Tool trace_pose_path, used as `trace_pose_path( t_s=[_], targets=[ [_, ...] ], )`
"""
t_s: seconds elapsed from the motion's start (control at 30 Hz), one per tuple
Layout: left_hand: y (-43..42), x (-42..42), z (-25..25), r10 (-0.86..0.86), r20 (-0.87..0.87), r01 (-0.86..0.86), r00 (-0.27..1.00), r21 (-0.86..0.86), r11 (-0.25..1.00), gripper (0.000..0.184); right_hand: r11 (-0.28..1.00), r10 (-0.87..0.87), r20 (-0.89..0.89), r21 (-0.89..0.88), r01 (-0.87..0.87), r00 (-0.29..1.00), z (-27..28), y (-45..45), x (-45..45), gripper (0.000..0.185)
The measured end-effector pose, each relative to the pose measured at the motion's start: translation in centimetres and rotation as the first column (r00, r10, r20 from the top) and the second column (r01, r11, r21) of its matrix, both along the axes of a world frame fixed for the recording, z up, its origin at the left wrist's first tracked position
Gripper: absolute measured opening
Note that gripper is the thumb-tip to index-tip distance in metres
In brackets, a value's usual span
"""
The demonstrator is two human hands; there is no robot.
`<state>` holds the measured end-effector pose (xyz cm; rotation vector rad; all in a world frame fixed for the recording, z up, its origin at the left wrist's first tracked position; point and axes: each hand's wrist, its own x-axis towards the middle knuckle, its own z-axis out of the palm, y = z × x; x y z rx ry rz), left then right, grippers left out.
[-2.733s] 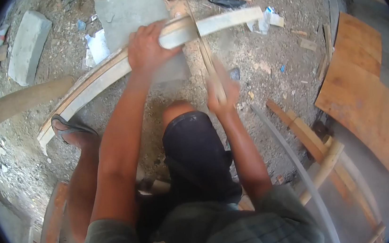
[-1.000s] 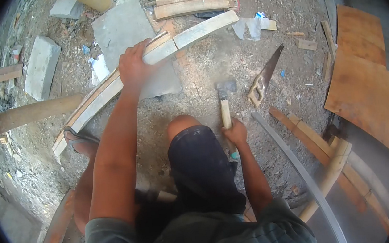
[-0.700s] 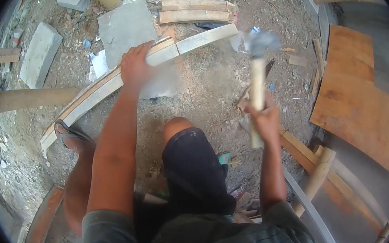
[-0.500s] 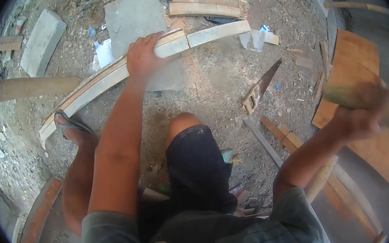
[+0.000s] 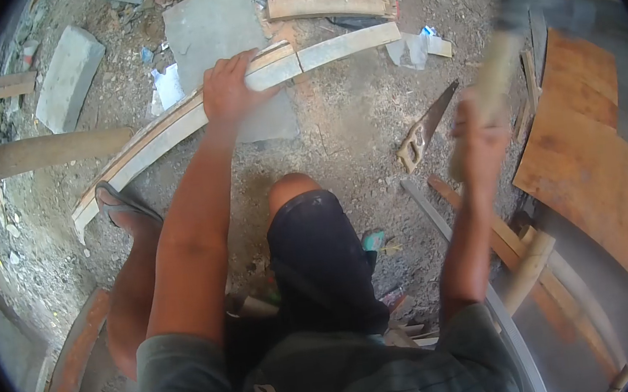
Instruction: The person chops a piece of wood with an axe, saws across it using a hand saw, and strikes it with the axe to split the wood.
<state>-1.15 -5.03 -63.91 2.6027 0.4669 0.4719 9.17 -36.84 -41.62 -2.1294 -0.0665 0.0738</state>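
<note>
My left hand (image 5: 229, 90) grips a long curved wooden board (image 5: 159, 142) lying across the ground, fingers over its far edge. Right of that hand a joint or crack crosses the wood, and a pale curved length (image 5: 348, 45) carries on from it. Against the board's left end rests my sandalled foot (image 5: 127, 204). Raised on the right, my right hand (image 5: 480, 140) is closed around the thick pale handle of a hammer (image 5: 498, 73). The hammer's dark head points up and away, smeared by motion.
A handsaw (image 5: 428, 129) lies on the dirt between my knee and the brown sheets (image 5: 572, 138). Farther off are curved wood pieces (image 5: 328, 7), a grey slab (image 5: 212, 27) and a concrete block (image 5: 70, 78). A metal bar (image 5: 429, 211) and wood strips lie beside my right arm.
My right hand has swung the hammer from the far right inward and up, its head now at the upper right. My left hand keeps its grip on the board.
</note>
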Motion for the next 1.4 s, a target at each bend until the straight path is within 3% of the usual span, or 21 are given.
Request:
trace_pose_path(
  t_s=[0.03, 0.1, 0.13, 0.17, 0.2, 0.23, 0.3, 0.33, 0.37, 0.43, 0.47, 0.53, 0.57, 0.67, 0.77, 0.9, 1.03, 1.17, 1.3, 1.37, 1.4],
  targets=[
    [0.0, 0.2, 0.1, -0.005, -0.004, 0.005, 1.0, 0.0, 1.0, 0.077, 0.997, -0.066, 0.305, -0.015, 0.074, 0.95, 3.9, -0.1, 1.7, 0.026],
    [0.0, 0.1, -0.1, 0.007, -0.005, -0.007, 1.0, 0.016, 1.0, 0.079, 0.987, 0.082, 0.733, 0.033, -0.156, 0.675, 13.2, -1.9, 4.4, 0.022],
    [0.0, 0.0, -0.2, 0.013, -0.019, -0.013, 1.0, 0.012, 1.0, 0.079, 0.965, 0.14, 0.874, -0.016, -0.26, 0.466, 17.9, -2.9, 5.7, 0.021],
    [0.0, 0.2, -0.2, 0.022, -0.062, -0.02, 0.998, 0.035, 0.999, 0.08, 0.861, -0.008, 0.885, 0.243, -0.447, 0.466, 22.3, -1.2, 5.2, 0.023],
    [0.0, 0.3, -0.4, 0.033, -0.105, -0.027, 0.994, 0.061, 0.998, 0.081, 0.843, -0.038, 0.891, 0.272, -0.465, 0.453, 21.5, -1.0, 4.3, 0.023],
    [0.1, 0.4, -0.6, 0.047, -0.116, -0.039, 0.992, 0.068, 0.997, 0.081, 0.863, -0.056, 0.861, 0.296, -0.409, 0.506, 17.0, -1.7, 4.0, 0.023],
    [0.4, 0.2, -1.2, 0.018, -0.08, -0.014, 0.997, 0.056, 0.998, 0.084, 0.986, -0.046, 0.617, 0.153, -0.063, 0.786, 1.8, -2.1, 2.6, 0.023],
    [0.8, 0.4, -1.4, 0.041, -0.082, -0.036, 0.996, 0.063, 0.997, 0.084, 0.996, -0.025, 0.344, -0.073, 0.053, 0.938, -6.4, -2.2, 1.0, 0.023],
    [0.9, 0.6, -1.5, 0.037, -0.064, -0.033, 0.997, 0.055, 0.998, 0.086, 0.957, 0.008, -0.028, -0.289, -0.015, 1.0, -13.6, -2.6, -1.2, 0.024],
    [0.0, -1.6, -1.5, 0.024, -0.063, -0.022, 0.998, 0.024, 0.999, 0.087, 0.883, -0.019, -0.54, -0.404, -0.24, 0.841, -22.1, -5.2, -6.8, 0.026],
    [-0.3, -1.7, -1.6, -0.004, -0.038, 0.003, 0.999, -0.032, 0.999, 0.082, 0.841, -0.025, -0.525, -0.471, -0.266, 0.851, -21.2, -6.2, -10.4, 0.02],
    [1.4, -0.7, -1.5, 0.032, 0.006, -0.031, 0.999, -0.037, 0.999, 0.075, 0.956, -0.017, -0.754, -0.205, -0.211, 0.656, -16.0, -6.3, -11.9, 0.022],
    [0.6, -1.7, -1.4, -0.002, -0.012, 0.001, 1.0, -0.054, 0.999, 0.075, 0.959, -0.051, -0.765, -0.218, -0.183, 0.642, -13.8, -7.0, -13.2, 0.022],
    [0.9, -0.5, -0.6, 0.061, -0.109, -0.061, 0.992, 0.002, 0.998, 0.085, 0.987, -0.025, -0.558, -0.148, -0.07, 0.829, -9.0, -6.0, -8.2, 0.02],
    [0.8, -0.4, -0.5, 0.039, -0.056, -0.038, 0.998, 0.015, 0.999, 0.084, 0.996, -0.083, -0.364, -0.045, 0.072, 0.928, -3.6, -3.2, -2.8, 0.018],
    [0.6, -0.2, 0.4, 0.088, -0.045, -0.087, 0.995, 0.025, 0.996, 0.078, 0.968, -0.074, -0.261, 0.213, 0.132, 0.963, -5.8, -3.1, -1.8, 0.019],
    [0.8, -0.4, -0.2, 0.1, -0.09, -0.105, 0.991, -0.058, 0.993, 0.082, 0.996, -0.086, -0.441, -0.022, 0.085, 0.894, -13.4, -4.4, -7.8, 0.022],
    [0.8, -0.5, 0.4, 0.087, -0.05, -0.093, 0.995, -0.122, 0.988, 0.078, 0.997, -0.072, -0.599, -0.045, 0.057, 0.797, -20.3, -7.7, -15.0, 0.02],
    [2.6, 0.1, 0.6, 0.025, 0.067, -0.018, 0.997, -0.099, 0.995, 0.072, 0.999, -0.016, -0.629, -0.04, -0.011, 0.777, -20.1, -11.1, -17.9, 0.02],
    [4.2, 0.4, 1.4, -0.032, -0.275, -0.095, 0.961, -0.434, 0.896, 0.063, 0.979, -0.01, -0.627, -0.165, -0.12, 0.779, -18.0, -12.2, -17.8, 0.031],
    [3.9, 0.2, 0.9, -0.034, -0.283, -0.098, 0.959, -0.437, 0.894, 0.063, 0.978, -0.013, -0.633, -0.168, -0.121, 0.774, -17.5, -12.4, -17.6, 0.031]
  ],
)
